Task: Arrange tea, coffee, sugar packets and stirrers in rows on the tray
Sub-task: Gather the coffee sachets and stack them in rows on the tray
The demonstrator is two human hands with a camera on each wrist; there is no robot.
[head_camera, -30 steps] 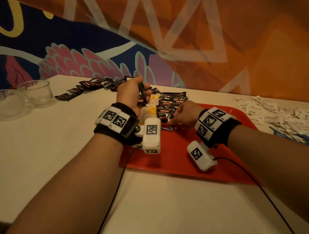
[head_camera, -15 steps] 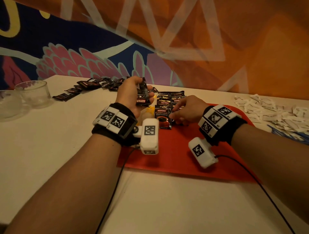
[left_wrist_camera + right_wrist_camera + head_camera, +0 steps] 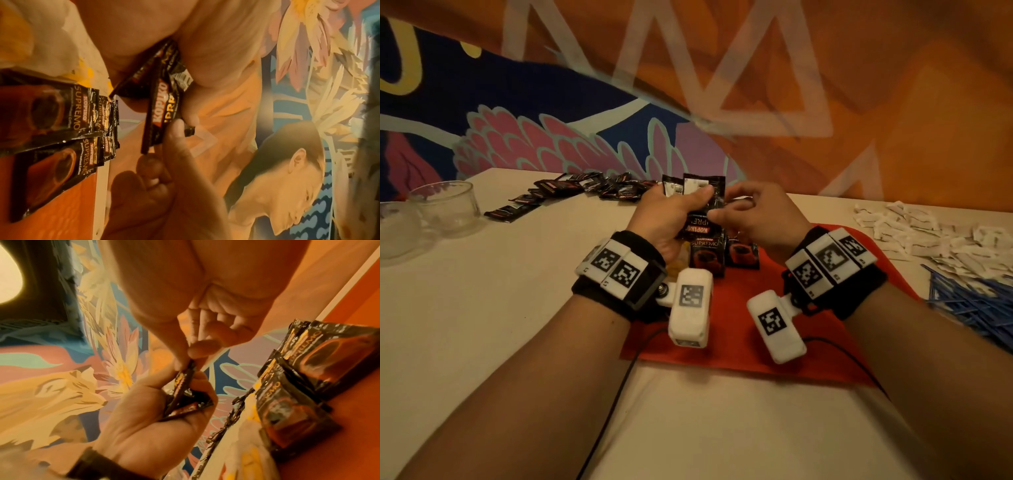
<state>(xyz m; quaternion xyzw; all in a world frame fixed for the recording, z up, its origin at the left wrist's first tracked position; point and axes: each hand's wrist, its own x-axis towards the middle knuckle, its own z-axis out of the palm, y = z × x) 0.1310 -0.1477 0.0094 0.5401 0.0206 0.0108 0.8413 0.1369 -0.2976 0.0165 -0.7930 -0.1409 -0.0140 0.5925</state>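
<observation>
Left hand (image 3: 671,219) is raised above the far left part of the red tray (image 3: 726,339), fingers and thumb curled round a small bunch of black coffee packets (image 3: 703,205) held upright. Right hand (image 3: 760,219) sits just beside it; thumb and forefinger pinch the near edge of one packet in the bunch, the other fingers loosely curled. Right wrist view confirms the pinch on a packet edge.

On the tray below the hands: coffee packets already laid (image 3: 707,253) in overlapping rows running toward the far edge, with yellow-and-white tea packets (image 3: 68,53) just left of them. More coffee packets (image 3: 571,188) lie loose on the table (image 3: 482,325), far left. White sugar packets (image 3: 914,226) are heaped far right; blue stirrers (image 3: 976,301) lie near them, off the tray. Two glass bowls (image 3: 445,205) stand far left.

Judged step: drawing one packet out of the bunch to lay next in a row.

Risks:
- The pinch holds only an edge; the slick foil may slip.
- Pulling one may drag its neighbours out of the left grip, dropping them on the laid rows and scattering them.
- The hanging wrist units and cables may brush the laid rows.
</observation>
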